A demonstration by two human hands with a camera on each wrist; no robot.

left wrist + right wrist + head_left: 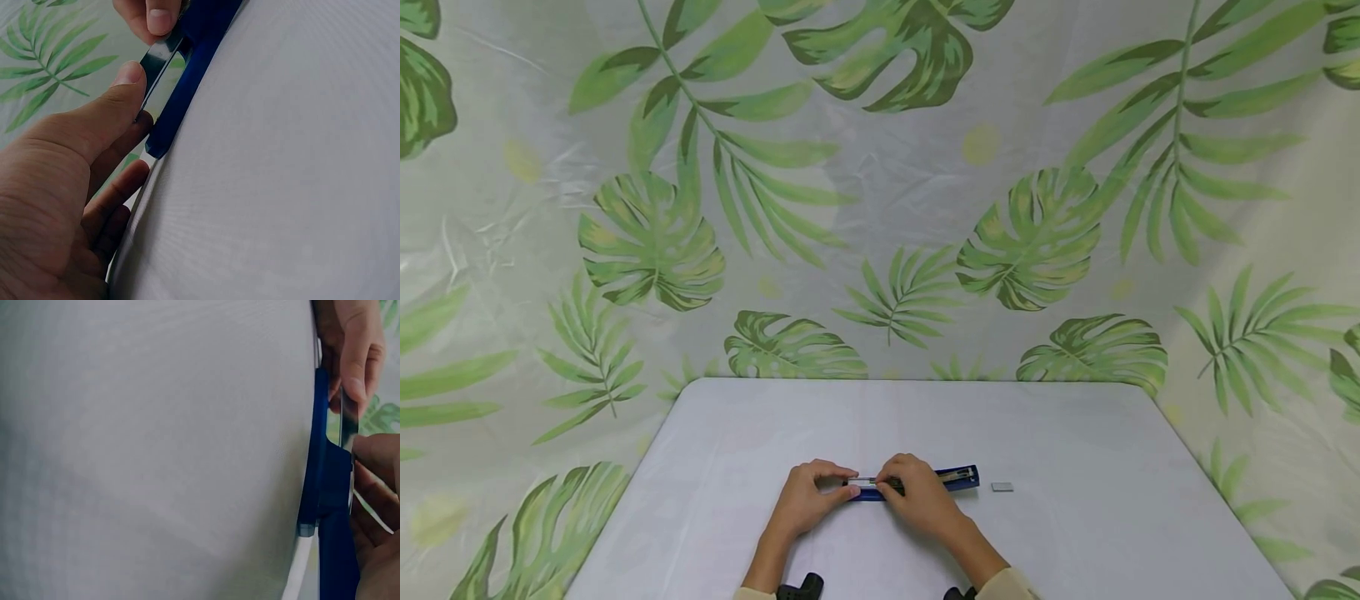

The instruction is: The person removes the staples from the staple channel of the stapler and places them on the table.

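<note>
A blue stapler (871,495) lies across the white table with its top arm (967,477) swung back to the right, baring the metal magazine (156,65). My left hand (808,497) pinches the left tip of the magazine between thumb and fingers, over the blue base (178,106). Farther along the same rail, my right hand (921,497) has thumb and fingertips pinched on the magazine near the hinge (335,478). Whatever sits inside the rail there is hidden by its fingers. To the right of the stapler lies a small grey strip of staples (1002,487).
The white table (737,433) reaches back to a hanging cloth (910,183) printed with green leaves. Dark wrist straps (805,587) show at the bottom edge of the head view.
</note>
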